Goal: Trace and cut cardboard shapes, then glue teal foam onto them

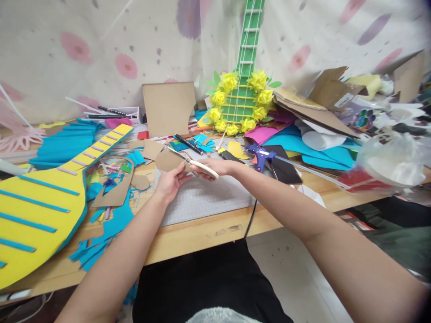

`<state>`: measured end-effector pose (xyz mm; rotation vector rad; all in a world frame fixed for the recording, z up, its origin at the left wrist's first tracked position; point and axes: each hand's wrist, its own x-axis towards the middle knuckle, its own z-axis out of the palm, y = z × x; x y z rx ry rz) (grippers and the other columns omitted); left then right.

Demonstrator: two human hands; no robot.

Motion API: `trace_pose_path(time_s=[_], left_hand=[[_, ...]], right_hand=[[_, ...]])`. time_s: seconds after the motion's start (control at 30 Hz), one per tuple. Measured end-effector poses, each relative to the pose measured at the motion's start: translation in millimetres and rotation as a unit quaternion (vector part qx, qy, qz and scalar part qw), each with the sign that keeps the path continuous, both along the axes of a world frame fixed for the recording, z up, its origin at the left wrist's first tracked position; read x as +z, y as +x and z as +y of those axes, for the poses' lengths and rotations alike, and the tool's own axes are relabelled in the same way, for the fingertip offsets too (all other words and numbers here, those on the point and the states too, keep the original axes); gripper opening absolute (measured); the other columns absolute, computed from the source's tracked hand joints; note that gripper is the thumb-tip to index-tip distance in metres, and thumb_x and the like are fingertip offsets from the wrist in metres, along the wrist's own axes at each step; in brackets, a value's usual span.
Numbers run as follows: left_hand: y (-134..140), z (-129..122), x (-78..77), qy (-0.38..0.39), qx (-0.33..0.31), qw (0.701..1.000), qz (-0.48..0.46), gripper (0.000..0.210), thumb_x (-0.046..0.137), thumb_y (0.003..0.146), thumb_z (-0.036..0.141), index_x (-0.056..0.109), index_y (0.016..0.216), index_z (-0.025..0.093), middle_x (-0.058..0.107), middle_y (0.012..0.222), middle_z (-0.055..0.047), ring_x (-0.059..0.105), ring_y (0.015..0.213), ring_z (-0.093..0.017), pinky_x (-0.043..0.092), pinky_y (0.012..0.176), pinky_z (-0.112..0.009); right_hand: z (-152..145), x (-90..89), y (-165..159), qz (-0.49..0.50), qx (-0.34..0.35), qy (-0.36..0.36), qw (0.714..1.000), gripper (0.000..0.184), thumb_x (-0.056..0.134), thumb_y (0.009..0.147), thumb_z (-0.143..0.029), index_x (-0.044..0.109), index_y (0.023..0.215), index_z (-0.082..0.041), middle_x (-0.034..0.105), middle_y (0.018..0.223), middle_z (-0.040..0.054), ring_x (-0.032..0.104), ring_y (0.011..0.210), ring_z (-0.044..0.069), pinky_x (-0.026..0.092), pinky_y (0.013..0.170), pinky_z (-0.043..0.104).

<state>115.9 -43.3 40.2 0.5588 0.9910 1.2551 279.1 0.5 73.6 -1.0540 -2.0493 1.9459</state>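
Over the grey cutting mat (pixel 195 204), my right hand (pixel 215 168) is closed on the handles of white-handled scissors (pixel 205 169). Their blades point up and to the left, across a small rounded piece of brown cardboard (pixel 164 160). My left hand (pixel 172 181) pinches that cardboard at its near right edge, close to the blades. How far apart the blades are is hard to make out. Cardboard offcuts, among them a curved one (pixel 116 193), lie left of the mat beside blue paper scraps (pixel 117 220).
A yellow cardboard guitar shape (pixel 40 211) covers the left of the table. At the back stands a green one (pixel 240 98) with yellow paper flowers. A blue glue gun (pixel 261 157), a dark tablet-like slab (pixel 283 163) and a plastic bag (pixel 387 157) lie to the right.
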Motion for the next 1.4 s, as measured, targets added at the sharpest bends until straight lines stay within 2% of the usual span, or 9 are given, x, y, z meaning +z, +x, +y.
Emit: trace_pose_path(time_s=[0.37, 0.47, 0.63, 0.73, 0.93, 1.1, 1.4], left_hand=[[1, -1, 2.2, -0.001, -0.024, 1.0, -0.011, 0.009, 0.062, 0.075, 0.009, 0.066, 0.083, 0.011, 0.071, 0.074, -0.005, 0.067, 0.064, -0.014, 0.055, 0.065, -0.026], [1, -3, 4.5, 0.007, -0.025, 1.0, -0.01, 0.011, 0.062, 0.074, 0.007, 0.066, 0.083, 0.012, 0.07, 0.074, -0.004, 0.066, 0.061, -0.013, 0.055, 0.063, -0.026], [-6, -2, 4.9, 0.017, -0.086, 0.996, 0.019, 0.01, 0.064, 0.073, 0.008, 0.066, 0.081, 0.011, 0.069, 0.069, -0.006, 0.069, 0.068, -0.019, 0.055, 0.061, -0.027], [-8, -2, 3.2, 0.022, -0.1, 0.994, 0.026, 0.008, 0.062, 0.073, 0.008, 0.067, 0.079, 0.011, 0.069, 0.069, -0.007, 0.069, 0.07, -0.02, 0.055, 0.06, -0.026], [-6, -2, 4.3, 0.001, -0.09, 0.996, 0.022, 0.008, 0.061, 0.074, 0.006, 0.067, 0.077, 0.011, 0.07, 0.068, -0.007, 0.065, 0.057, -0.015, 0.055, 0.059, -0.026], [-5, -3, 6.8, -0.01, -0.089, 0.995, 0.036, 0.011, 0.06, 0.073, 0.007, 0.068, 0.079, 0.011, 0.071, 0.072, -0.008, 0.067, 0.062, -0.017, 0.057, 0.066, -0.03], [-5, -3, 7.7, -0.018, -0.099, 0.995, 0.027, 0.012, 0.057, 0.076, 0.007, 0.068, 0.078, 0.01, 0.068, 0.064, -0.007, 0.068, 0.062, -0.018, 0.056, 0.059, -0.026]], right_hand=[[1, 5.3, 7, -0.041, 0.012, 0.057, 0.997, 0.037, 0.054, 0.083, -0.05, 0.04, 0.075, -0.017, 0.037, 0.056, -0.0071, 0.036, 0.043, 0.003, 0.033, 0.038, 0.016], [3, 5.9, 10, -0.03, 0.007, 0.05, 0.998, 0.034, 0.054, 0.084, -0.048, 0.043, 0.08, -0.016, 0.033, 0.056, -0.0082, 0.034, 0.042, 0.003, 0.033, 0.038, 0.015], [1, 10.7, 13, -0.004, 0.022, 0.009, 1.0, 0.03, 0.048, 0.089, -0.047, 0.043, 0.089, -0.017, 0.03, 0.056, -0.0088, 0.03, 0.042, 0.003, 0.03, 0.039, 0.015], [0, 12.9, 12, -0.011, 0.022, 0.008, 1.0, 0.03, 0.047, 0.089, -0.047, 0.041, 0.088, -0.017, 0.033, 0.057, -0.0083, 0.031, 0.042, 0.003, 0.03, 0.039, 0.015], [1, 7.2, 8, 0.0, 0.027, 0.01, 1.0, 0.035, 0.047, 0.087, -0.051, 0.042, 0.088, -0.016, 0.041, 0.062, -0.006, 0.033, 0.042, 0.002, 0.031, 0.038, 0.015], [1, 5.5, 8, -0.006, 0.008, 0.014, 1.0, 0.035, 0.051, 0.085, -0.05, 0.042, 0.085, -0.016, 0.048, 0.074, -0.0022, 0.034, 0.045, 0.001, 0.032, 0.038, 0.014], [0, 11.1, 9, -0.021, -0.015, -0.001, 1.0, 0.032, 0.056, 0.084, -0.045, 0.042, 0.082, -0.016, 0.036, 0.063, -0.0062, 0.031, 0.044, 0.001, 0.029, 0.037, 0.014]])
